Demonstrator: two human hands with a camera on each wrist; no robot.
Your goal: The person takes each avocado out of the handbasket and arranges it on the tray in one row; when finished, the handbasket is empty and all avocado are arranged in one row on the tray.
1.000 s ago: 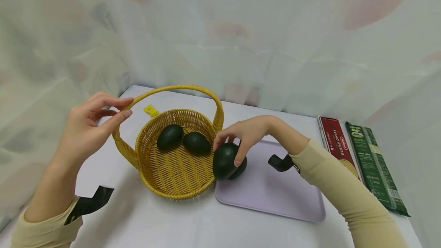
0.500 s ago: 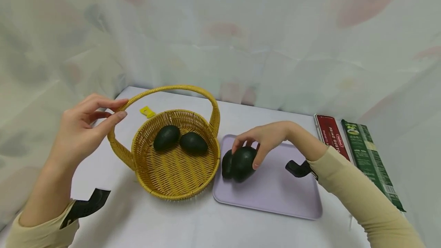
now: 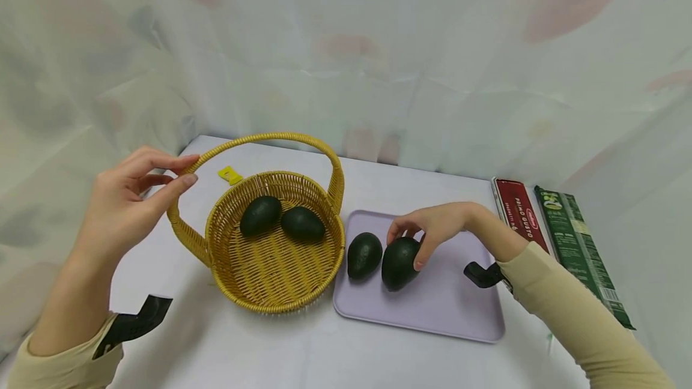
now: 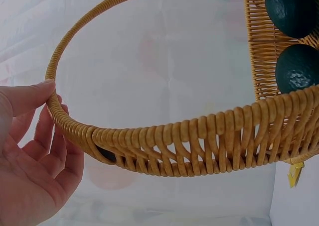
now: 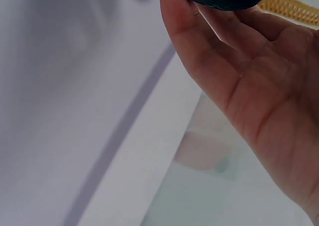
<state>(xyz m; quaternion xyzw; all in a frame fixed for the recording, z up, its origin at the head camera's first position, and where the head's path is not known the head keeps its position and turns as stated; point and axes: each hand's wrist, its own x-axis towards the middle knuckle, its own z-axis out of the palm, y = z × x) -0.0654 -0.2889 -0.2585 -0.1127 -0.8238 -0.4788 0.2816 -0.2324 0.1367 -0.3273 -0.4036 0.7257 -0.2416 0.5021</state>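
Centrally, white worktop (image 3: 303, 353). Lilac rectangular plastic tray (image 3: 454, 311) toward right edge, beside round yellow wicker basket (image 3: 270, 284) holding two dark green avocados. Two more avocados on tray's left part; right hand (image 3: 438, 227) fingers curled round right-side dark green avocado (image 3: 399, 263). Left hand (image 3: 130, 197) pinches arched wicker handle (image 3: 259, 140) near left edge.

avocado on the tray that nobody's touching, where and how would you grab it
Probably from above, across its broad lower belly. The free avocado lies on its side on the lilac tray, narrow end pointing away. The held avocado with the right hand crowds its right side and the basket rim its left, so a straight-down pinch, front to back, looks clearest.
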